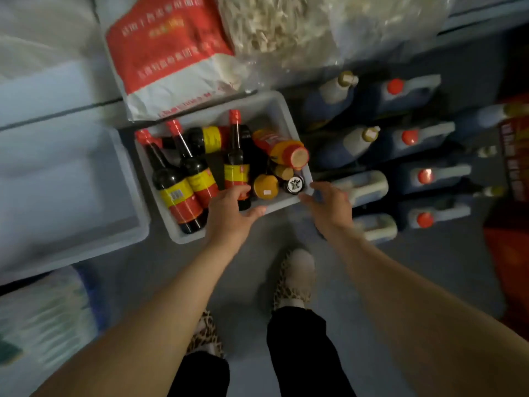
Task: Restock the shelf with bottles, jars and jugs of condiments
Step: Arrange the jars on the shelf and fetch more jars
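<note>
1. Left hand [229, 209] is gripping the bin's [282, 110] near rim, fingers curling over it.
2. Right hand [329, 204] is hovering spread at the bin's right corner.
3. Bottles [183, 190] are lying inside, necks pointing away, nearer the left hand.
4. Jugs [412, 138] are standing rightward on the floor.

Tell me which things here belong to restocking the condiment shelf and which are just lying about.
Job in hand:
- grey bin
- dark sauce bottles
- orange bottle
- yellow-lidded jar
- red-capped jugs
- left hand, right hand, both at the bin's near rim

Lying about:
- red and white sack
- empty grey tub
- clear bag of pale strips
</note>
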Demonstrator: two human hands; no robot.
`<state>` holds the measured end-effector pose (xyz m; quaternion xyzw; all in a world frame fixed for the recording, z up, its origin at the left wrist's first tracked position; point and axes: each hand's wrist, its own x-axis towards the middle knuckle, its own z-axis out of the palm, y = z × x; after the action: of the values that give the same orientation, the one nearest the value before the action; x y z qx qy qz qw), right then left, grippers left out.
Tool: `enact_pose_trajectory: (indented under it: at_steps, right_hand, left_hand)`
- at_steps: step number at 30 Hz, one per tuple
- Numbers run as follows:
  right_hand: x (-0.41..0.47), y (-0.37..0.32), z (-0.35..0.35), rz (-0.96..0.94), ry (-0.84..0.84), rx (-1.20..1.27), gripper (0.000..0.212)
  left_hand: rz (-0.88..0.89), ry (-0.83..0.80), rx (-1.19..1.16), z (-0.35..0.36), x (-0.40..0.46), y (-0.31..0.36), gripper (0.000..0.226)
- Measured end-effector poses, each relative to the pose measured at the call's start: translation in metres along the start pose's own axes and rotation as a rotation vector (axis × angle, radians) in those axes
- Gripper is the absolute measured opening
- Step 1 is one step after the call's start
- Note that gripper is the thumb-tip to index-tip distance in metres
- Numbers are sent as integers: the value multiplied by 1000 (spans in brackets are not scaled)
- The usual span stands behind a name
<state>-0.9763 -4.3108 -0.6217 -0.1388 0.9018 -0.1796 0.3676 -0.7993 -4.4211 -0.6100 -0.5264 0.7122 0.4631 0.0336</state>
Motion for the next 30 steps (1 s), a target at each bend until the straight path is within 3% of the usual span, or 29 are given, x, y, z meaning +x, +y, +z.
enact_pose_trajectory:
  at_steps: [9, 14, 21, 23, 30]
  right_hand:
    - [67, 57, 94, -139, 137, 213, 60]
    - [101, 73, 123, -251, 240, 179, 74]
    - [115, 78, 141, -310, 296, 124, 86]
    - [113, 74, 136, -306, 292, 74, 87]
    - [105, 65, 124, -272, 258, -32, 80]
  left_hand:
    - [114, -25, -112, 63, 65, -83, 53]
    - [211, 36, -233, 102, 115, -95, 46]
    - [372, 171, -16, 110, 147, -104, 37]
    - [389, 137, 51, 102, 149, -100, 38]
    - [311, -37, -85, 94, 124, -98, 41]
